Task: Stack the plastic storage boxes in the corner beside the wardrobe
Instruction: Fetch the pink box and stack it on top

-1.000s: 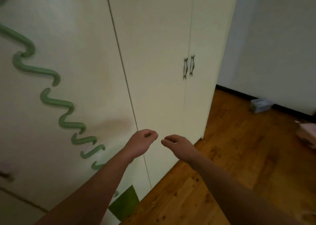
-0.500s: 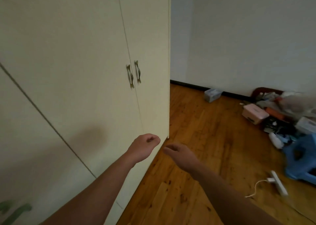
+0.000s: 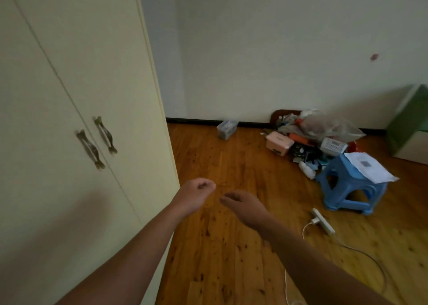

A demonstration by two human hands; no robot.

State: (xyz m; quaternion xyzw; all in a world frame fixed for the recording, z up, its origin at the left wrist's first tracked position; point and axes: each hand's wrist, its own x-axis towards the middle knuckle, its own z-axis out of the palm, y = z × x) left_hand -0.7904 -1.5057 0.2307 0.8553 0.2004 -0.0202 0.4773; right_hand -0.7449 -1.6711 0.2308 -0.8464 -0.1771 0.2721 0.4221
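Left hand (image 3: 196, 195) and right hand (image 3: 245, 206) hang loosely curled and empty, likely free for lifting. A clear box (image 3: 227, 129) sits at the far wall near the wardrobe (image 3: 92, 84); a pink box (image 3: 279, 142) lies farther right.

Wardrobe (image 3: 92, 73), nine o'clock: smooth, matt cream panels.
Door handles (image 3: 105, 135): dull, tarnished metal.
Floor (image 3: 231, 246): varnished wood, slight sheen, dark knots.
Clear box (image 3: 227, 128), twelve o'clock: translucent plastic.
Pink box (image 3: 279, 142): matt plastic.
Stool (image 3: 347, 188), two o'clock: smooth blue plastic.
Sheet (image 3: 368, 168) on it: white paper.
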